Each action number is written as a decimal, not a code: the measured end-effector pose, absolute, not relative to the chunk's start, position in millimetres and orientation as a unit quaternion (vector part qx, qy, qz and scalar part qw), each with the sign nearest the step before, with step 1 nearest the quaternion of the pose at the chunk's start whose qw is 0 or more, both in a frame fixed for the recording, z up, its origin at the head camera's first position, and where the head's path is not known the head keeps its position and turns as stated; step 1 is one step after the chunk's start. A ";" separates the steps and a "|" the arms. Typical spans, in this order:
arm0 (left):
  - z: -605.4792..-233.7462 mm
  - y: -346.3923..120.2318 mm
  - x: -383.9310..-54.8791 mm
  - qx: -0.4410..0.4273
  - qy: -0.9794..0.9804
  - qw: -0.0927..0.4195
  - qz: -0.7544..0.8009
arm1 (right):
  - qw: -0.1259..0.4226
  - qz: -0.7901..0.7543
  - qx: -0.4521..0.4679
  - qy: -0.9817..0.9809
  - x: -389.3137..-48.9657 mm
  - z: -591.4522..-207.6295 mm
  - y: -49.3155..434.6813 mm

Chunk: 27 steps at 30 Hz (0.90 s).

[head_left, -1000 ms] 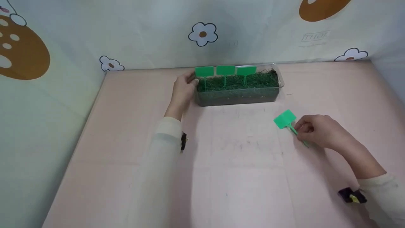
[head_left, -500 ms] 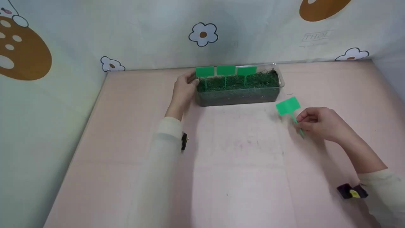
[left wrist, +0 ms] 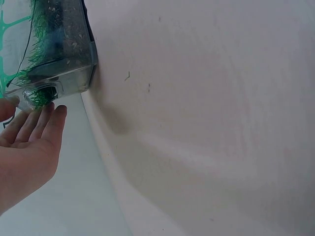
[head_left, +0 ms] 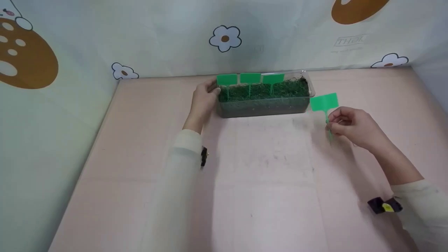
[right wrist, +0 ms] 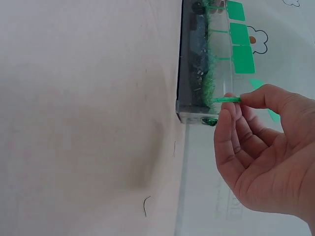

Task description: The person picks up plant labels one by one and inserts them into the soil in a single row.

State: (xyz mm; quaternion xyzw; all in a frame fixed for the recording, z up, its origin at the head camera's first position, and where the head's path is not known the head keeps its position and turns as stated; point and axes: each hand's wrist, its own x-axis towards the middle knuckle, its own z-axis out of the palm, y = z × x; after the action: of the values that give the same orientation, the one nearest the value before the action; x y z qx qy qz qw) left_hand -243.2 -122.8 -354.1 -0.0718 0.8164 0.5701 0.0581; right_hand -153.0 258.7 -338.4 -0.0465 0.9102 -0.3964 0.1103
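Note:
A clear plastic planter box (head_left: 262, 108) filled with dark soil and green grass stands at the table's back. Three green T-shaped plant labels (head_left: 250, 77) stand upright in its left and middle part. My left hand (head_left: 203, 101) holds the box's left end, thumb at the rim; in the left wrist view its fingers (left wrist: 54, 123) lie against the end wall. My right hand (head_left: 360, 127) pinches the stem of another green plant label (head_left: 324, 102) between thumb and fingers. That label is nearly upright, stem down, in front of the box's right end and above the table.
The pink table (head_left: 266, 196) has faint smudges and thin dark strands near the box. Behind it rises a pale wall covering (head_left: 280, 35) with flower prints, close to the box's back. Another pale wall (head_left: 70, 122) runs along the left side.
My right hand has lifted and moved away from me toward the box, turning the plant label from slanted to nearly upright. My left hand and the box have stayed still.

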 end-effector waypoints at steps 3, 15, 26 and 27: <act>-354.6 -122.7 -242.6 -0.072 0.816 0.056 0.571 | 0.098 -0.416 -0.051 0.903 -155.6 -336.0 257.7; -356.5 -123.3 -243.5 -0.060 0.810 0.046 0.581 | 0.041 -0.476 -0.055 0.877 -176.3 -318.8 249.0; -355.7 -123.7 -243.9 -0.060 0.809 0.052 0.583 | -0.009 -0.467 -0.045 0.883 -197.6 -305.9 236.4; -355.7 -123.7 -243.8 -0.061 0.809 0.052 0.582 | -0.012 -0.467 -0.045 0.883 -199.4 -305.5 235.3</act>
State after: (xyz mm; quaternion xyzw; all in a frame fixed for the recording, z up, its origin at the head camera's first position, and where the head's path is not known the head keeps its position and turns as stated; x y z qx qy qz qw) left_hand -243.8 -123.7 -355.7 -0.0607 0.8089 0.5825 0.0519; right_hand -199.4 235.3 -305.5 -0.0452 0.8829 -0.4672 -0.0121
